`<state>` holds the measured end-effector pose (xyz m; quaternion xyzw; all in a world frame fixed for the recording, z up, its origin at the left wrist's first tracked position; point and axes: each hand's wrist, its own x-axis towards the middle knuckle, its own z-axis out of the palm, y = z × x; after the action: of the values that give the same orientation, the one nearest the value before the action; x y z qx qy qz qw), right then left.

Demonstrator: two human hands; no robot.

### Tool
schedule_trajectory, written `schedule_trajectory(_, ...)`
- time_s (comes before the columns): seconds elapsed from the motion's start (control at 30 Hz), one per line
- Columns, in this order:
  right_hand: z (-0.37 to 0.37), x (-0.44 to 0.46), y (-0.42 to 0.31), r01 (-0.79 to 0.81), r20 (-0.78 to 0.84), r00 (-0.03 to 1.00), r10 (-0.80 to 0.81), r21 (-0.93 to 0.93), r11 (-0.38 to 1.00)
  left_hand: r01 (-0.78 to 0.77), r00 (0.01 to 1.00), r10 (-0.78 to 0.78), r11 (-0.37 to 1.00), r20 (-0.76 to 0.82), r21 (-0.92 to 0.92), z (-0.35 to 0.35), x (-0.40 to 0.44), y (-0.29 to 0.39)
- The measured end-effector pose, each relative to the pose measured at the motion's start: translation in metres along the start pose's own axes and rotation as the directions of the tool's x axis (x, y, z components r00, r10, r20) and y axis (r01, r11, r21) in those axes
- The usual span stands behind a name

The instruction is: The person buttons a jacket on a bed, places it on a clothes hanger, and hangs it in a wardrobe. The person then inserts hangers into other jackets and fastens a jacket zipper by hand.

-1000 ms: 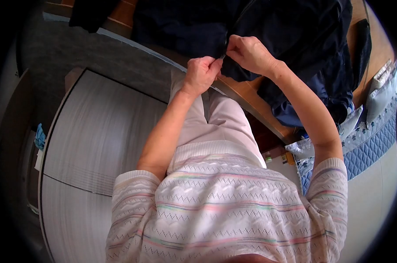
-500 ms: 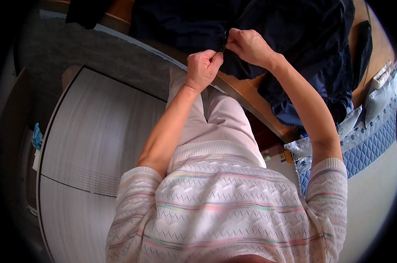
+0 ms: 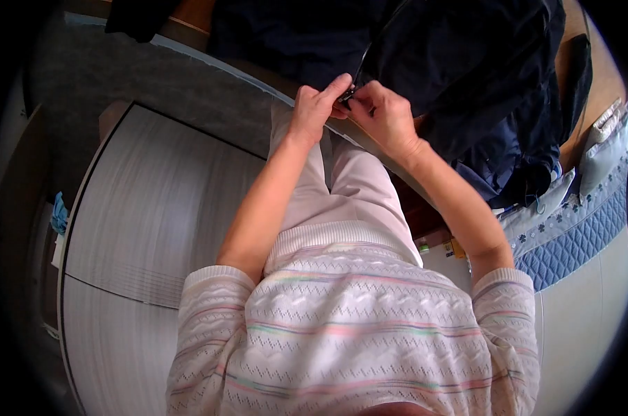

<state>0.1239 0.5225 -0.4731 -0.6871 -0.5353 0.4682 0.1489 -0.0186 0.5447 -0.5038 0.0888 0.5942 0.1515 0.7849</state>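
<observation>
A dark navy jacket [image 3: 466, 62] with a zipper [image 3: 364, 59] lies spread over a wooden surface at the top of the view. My left hand [image 3: 314, 113] grips the lower end of the zipper, thumb stretched along it and fingers curled beneath. Close against it, my right hand [image 3: 390, 119] pinches the same zipper end between thumb and bent fingers. A small dark piece, perhaps the slider, shows between the two hands. My fingers hide the exact joint of the zipper.
The wooden table [image 3: 574, 139] shows its edge beside the jacket. Another dark cloth [image 3: 137, 19] hangs over the far left edge. A grey wood-grain panel [image 3: 168, 194] stands at left. At right lie a blue quilted cloth [image 3: 570, 243] and a pale cushion [image 3: 605, 149].
My right hand has come down toward me, drawing the zipper end off the jacket's body. My left thumb has lifted and straightened, while that hand has barely shifted.
</observation>
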Motion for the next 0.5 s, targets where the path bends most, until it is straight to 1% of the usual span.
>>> schedule_trajectory(0.03, 0.003, -0.006, -0.002, -0.025, 0.014, 1.000, 0.025, -0.043, 0.999, 0.051, 0.999, -0.052, 0.998, 0.007, 0.019, -0.001, 0.002, -0.003)
schedule_trajectory(0.07, 0.008, -0.008, -0.001, -0.005, -0.004, 1.000, 0.005, -0.056, 0.998, 0.103, 0.995, -0.103, 0.994, 0.013, 0.039, -0.002, 0.004, -0.005)
schedule_trajectory(0.13, 0.015, -0.013, -0.001, 0.032, -0.041, 0.999, -0.035, -0.079, 0.996, 0.133, 0.991, -0.135, 0.990, 0.025, 0.053, -0.006, 0.007, -0.006)
schedule_trajectory(0.17, 0.015, -0.014, -0.006, 0.051, -0.051, 0.997, -0.058, -0.126, 0.991, 0.149, 0.988, -0.151, 0.987, 0.031, 0.061, -0.007, 0.007, -0.005)
schedule_trajectory(0.27, 0.026, -0.015, -0.001, 0.167, -0.046, 0.983, -0.178, -0.190, 0.967, 0.120, 0.993, -0.120, 0.992, 0.005, -0.043, 0.001, 0.008, -0.006)
schedule_trajectory(0.37, 0.033, -0.016, 0.000, 0.175, -0.014, 0.983, -0.181, -0.196, 0.965, 0.149, 0.989, -0.148, 0.988, 0.009, -0.032, -0.002, 0.012, -0.007)
schedule_trajectory(0.47, 0.039, -0.013, 0.002, 0.178, 0.007, 0.983, -0.182, -0.257, 0.950, 0.165, 0.986, -0.165, 0.986, 0.022, -0.012, -0.007, 0.016, -0.008)
schedule_trajectory(0.5, 0.037, -0.013, 0.000, 0.161, 0.038, 0.987, -0.157, -0.254, 0.954, 0.169, 0.985, -0.168, 0.985, 0.022, -0.038, -0.009, 0.015, -0.008)
